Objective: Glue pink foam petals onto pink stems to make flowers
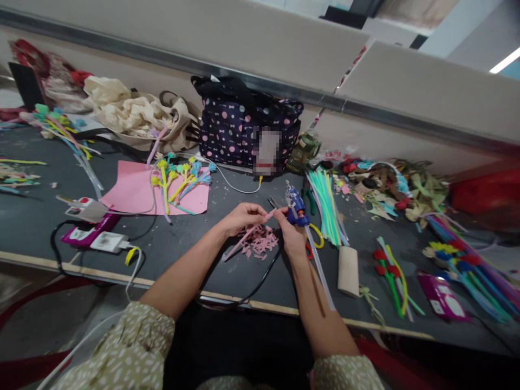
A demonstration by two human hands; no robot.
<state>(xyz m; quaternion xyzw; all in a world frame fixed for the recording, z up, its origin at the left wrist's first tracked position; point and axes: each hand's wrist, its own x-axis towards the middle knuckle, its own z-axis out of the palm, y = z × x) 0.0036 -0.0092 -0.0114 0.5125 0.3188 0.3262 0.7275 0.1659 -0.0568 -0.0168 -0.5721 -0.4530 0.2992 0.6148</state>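
Pink piece (270, 215) partly hidden by fingers (279, 215); device (267, 150) pixelated; red object (487, 196) cut off.

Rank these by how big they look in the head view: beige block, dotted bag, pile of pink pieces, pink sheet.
1. Dotted bag
2. Pink sheet, partly covered
3. Pile of pink pieces and beige block: too alike to rank, one spread wide, the other tall.

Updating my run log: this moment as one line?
left hand: pinching pink piece | right hand: pinching same piece | near hands: pink scraps, blue glue gun
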